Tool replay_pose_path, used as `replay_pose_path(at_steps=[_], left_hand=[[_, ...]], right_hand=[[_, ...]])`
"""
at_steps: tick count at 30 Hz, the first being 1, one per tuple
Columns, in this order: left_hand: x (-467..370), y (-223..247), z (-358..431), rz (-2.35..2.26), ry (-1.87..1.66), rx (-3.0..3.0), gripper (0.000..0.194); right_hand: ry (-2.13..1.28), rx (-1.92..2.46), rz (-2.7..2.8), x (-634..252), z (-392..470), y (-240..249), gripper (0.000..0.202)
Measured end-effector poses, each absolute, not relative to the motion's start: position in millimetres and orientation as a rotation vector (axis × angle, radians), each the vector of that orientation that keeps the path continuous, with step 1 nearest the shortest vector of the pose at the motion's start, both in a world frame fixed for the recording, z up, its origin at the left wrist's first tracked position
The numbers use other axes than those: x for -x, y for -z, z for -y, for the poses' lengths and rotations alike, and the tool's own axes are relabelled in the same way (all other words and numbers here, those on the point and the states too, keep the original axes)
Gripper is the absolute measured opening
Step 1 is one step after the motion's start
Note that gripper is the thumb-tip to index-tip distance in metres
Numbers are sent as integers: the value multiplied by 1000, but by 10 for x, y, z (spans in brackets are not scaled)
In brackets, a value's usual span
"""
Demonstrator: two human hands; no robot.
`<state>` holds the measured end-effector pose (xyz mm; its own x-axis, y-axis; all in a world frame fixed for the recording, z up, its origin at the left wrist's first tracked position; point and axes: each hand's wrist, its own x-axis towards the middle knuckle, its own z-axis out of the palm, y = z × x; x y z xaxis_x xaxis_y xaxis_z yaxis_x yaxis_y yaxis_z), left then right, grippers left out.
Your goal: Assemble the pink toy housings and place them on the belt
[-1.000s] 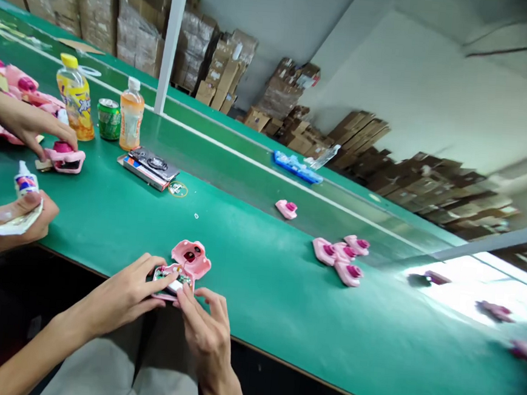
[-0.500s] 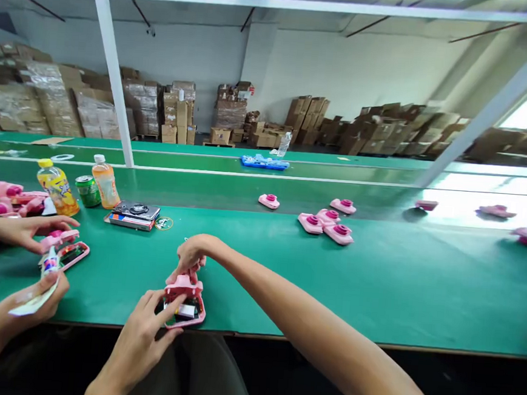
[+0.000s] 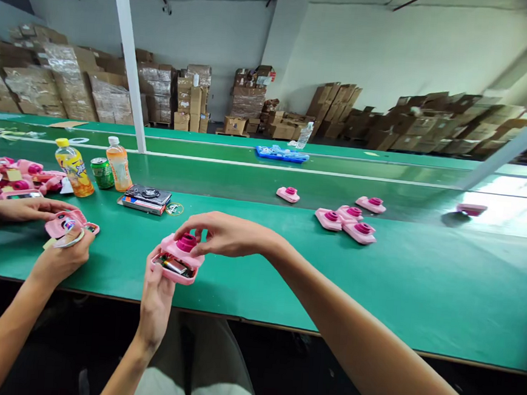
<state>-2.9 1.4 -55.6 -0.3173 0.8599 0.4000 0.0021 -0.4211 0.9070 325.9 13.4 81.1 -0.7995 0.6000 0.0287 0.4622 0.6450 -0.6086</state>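
A pink toy camera (image 3: pixel 177 257) is held up near the table's front edge, its two shell halves apart at the near side. Inside the gap, a silvery battery-like part and dark electronics show. My left hand (image 3: pixel 157 299) grips the lower half from the left and below. From above, my right hand (image 3: pixel 219 233) has its fingers curled around the magenta lens ring and the upper half. Its fingertips are partly hidden behind the lens.
At left, a co-worker's hands (image 3: pixel 63 245) work on another open pink camera (image 3: pixel 60 224). Pink parts (image 3: pixel 16 178), a yellow-capped bottle (image 3: pixel 74 170), a green can (image 3: pixel 102 174) and a dark boxed item (image 3: pixel 146 198) lie beyond. Several pink cameras (image 3: pixel 359 230) rest at right.
Both hands have raised the pink camera off the table. My left hand has moved from beside its interior to beneath it, and my right hand now holds the lens side. The view has shifted.
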Motion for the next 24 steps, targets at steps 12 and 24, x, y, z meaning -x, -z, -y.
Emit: replay_pose_path(at_steps=[12, 24], left_hand=[[371, 398, -157, -1083, -1567, -1345, 31], [-1884, 521, 324, -615, -1652, -732, 45]], right_hand=[[-964, 878, 2579, -3173, -294, -930, 34], [-179, 1220, 1857, -3161, 540, -53, 30]])
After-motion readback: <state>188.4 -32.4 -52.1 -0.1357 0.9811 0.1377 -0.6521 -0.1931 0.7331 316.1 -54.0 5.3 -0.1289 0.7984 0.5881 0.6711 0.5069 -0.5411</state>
